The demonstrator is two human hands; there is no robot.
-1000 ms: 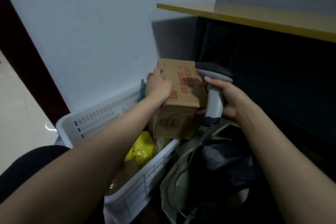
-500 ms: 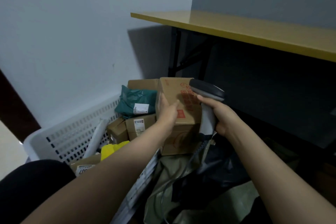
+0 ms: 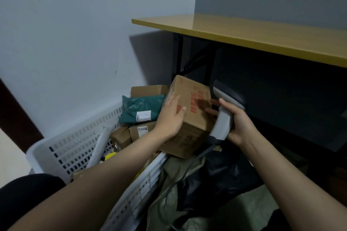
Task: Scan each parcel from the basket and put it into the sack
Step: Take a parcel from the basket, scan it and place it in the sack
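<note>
A brown cardboard box [image 3: 193, 116] with red print is held tilted above the near corner of the white basket [image 3: 75, 148]. My left hand [image 3: 170, 118] grips its left face. My right hand [image 3: 237, 124] is closed on the grey handle of a barcode scanner [image 3: 224, 116], whose dark head sits right beside the box; the fingertips touch the box's right side. Below them lies the open olive-green sack [image 3: 189, 193] with dark contents. In the basket I see a teal mailer bag [image 3: 142, 108] and several smaller cardboard boxes [image 3: 129, 135].
A yellow-topped table [image 3: 262, 32] on black legs juts out above and behind my hands. A pale wall stands behind the basket. The scanner's coiled cable [image 3: 187, 170] hangs down across the sack. My dark-clad knee [image 3: 24, 197] is at the lower left.
The view has swung right, showing the parcels in the basket. The box has tipped further over, and my left hand has slid from its top to its left face. The scanner stays beside it.
</note>
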